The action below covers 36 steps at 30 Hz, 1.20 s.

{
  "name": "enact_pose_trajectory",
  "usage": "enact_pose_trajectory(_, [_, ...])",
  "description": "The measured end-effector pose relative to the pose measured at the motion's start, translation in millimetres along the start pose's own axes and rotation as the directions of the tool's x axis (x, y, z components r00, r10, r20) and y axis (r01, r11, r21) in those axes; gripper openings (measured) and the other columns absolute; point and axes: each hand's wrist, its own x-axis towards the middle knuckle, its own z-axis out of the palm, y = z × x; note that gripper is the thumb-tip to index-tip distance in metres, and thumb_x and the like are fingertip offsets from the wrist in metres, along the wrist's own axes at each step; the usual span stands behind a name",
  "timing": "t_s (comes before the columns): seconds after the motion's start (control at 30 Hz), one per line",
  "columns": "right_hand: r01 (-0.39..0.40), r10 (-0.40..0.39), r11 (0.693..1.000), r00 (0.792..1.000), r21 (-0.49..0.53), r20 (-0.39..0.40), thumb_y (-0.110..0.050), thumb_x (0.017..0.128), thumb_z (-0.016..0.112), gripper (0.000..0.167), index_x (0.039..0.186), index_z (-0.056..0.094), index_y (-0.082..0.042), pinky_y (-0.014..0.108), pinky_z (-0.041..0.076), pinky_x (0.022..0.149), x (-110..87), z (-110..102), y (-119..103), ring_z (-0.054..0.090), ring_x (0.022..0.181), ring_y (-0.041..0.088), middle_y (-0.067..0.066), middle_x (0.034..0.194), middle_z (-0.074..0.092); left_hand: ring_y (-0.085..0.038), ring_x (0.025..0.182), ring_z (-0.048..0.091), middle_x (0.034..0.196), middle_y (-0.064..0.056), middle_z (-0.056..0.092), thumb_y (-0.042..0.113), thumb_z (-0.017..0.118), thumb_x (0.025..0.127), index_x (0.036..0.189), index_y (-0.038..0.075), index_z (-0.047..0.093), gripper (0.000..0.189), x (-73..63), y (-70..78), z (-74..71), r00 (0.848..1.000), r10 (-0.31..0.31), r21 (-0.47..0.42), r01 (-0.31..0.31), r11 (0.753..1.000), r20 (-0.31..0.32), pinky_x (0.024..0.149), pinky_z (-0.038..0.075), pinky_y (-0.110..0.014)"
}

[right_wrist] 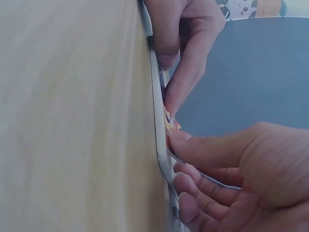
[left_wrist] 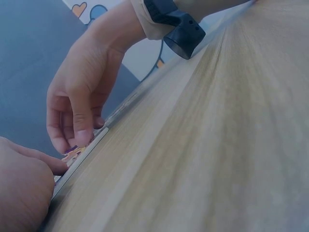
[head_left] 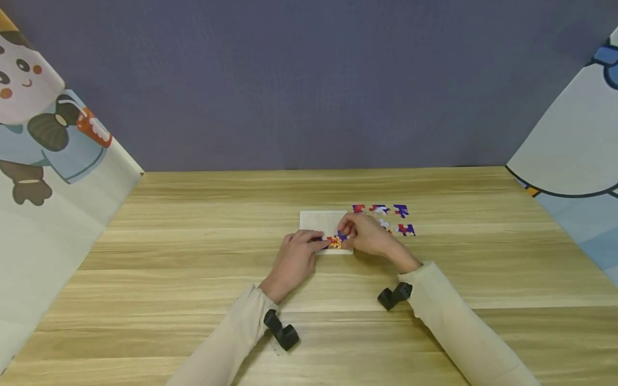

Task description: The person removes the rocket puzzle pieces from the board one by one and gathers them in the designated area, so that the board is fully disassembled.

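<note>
A small pale puzzle tray (head_left: 316,220) lies on the wooden table, with colourful jigsaw pieces (head_left: 334,243) along its near edge. My left hand (head_left: 295,256) rests at the tray's near left, its extended fingers touching the pieces there. From the right, my right hand (head_left: 370,236) reaches over the tray's near right corner and pinches a purple-and-orange puzzle piece (head_left: 341,236) between thumb and fingers. In the right wrist view, the right thumb presses on an orange bit of puzzle (right_wrist: 170,126) by the tray rim (right_wrist: 158,106). Fingers partly hide the held piece.
Several loose puzzle pieces (head_left: 401,210) lie in two rows right of the tray, some partly behind the right hand. A dark blue-grey panel (head_left: 309,86) stands along the table's far edge. Cartoon-printed panels (head_left: 58,214) flank both sides.
</note>
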Motion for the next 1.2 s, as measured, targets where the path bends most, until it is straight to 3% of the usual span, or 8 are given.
enact_pose_trajectory(0.23, [0.055,-0.055,0.998,0.998,0.028,-0.026,-0.003,0.087,0.064,0.008,0.094,0.059,-0.003,0.026,0.046,0.066,4.5,-1.3,9.3,0.056,0.075,0.016,0.009,0.083,0.061,-0.023,0.115,0.057,0.122,-0.005,0.065,-0.001,0.058,0.085,0.113,0.016,0.072,0.035,4.6,0.3,2.7,1.0,-0.016,-0.019,0.016,1.0,-0.001,0.092,0.044,-0.043])
enact_pose_trajectory(0.47, [0.071,-0.068,0.988,0.997,0.137,-0.028,-0.001,0.089,0.061,0.005,0.094,0.06,-0.001,0.028,0.047,0.066,9.6,-3.0,17.7,0.057,0.076,0.016,0.01,0.084,0.061,-0.023,0.115,0.057,0.121,-0.005,0.065,-0.001,0.057,0.085,0.112,0.016,0.072,0.035,8.9,0.6,5.0,0.999,-0.033,-0.03,0.033,0.999,-0.003,0.091,0.044,-0.043])
enact_pose_trajectory(0.77, [0.034,-0.044,0.955,0.999,0.294,0.028,-0.001,0.092,0.056,0.007,0.098,0.057,0.003,0.03,0.055,0.066,17.4,-4.4,26.7,0.059,0.073,0.015,0.012,0.087,0.06,-0.023,0.116,0.057,0.123,-0.005,0.065,-0.001,0.057,0.085,0.113,0.016,0.071,0.036,14.6,0.6,8.2,0.999,-0.039,0.001,0.039,0.999,0.0,0.093,0.044,-0.043])
enact_pose_trajectory(1.2, [-0.003,-0.021,0.931,0.998,0.366,0.062,-0.003,0.093,0.057,0.014,0.102,0.058,0.007,0.028,0.056,0.063,17.9,-8.8,31.9,0.06,0.068,0.015,0.013,0.086,0.062,-0.023,0.117,0.057,0.124,-0.006,0.064,-0.002,0.058,0.084,0.115,0.015,0.07,0.038,17.9,0.0,9.5,0.999,-0.041,0.007,0.041,0.999,0.015,0.093,0.044,-0.045])
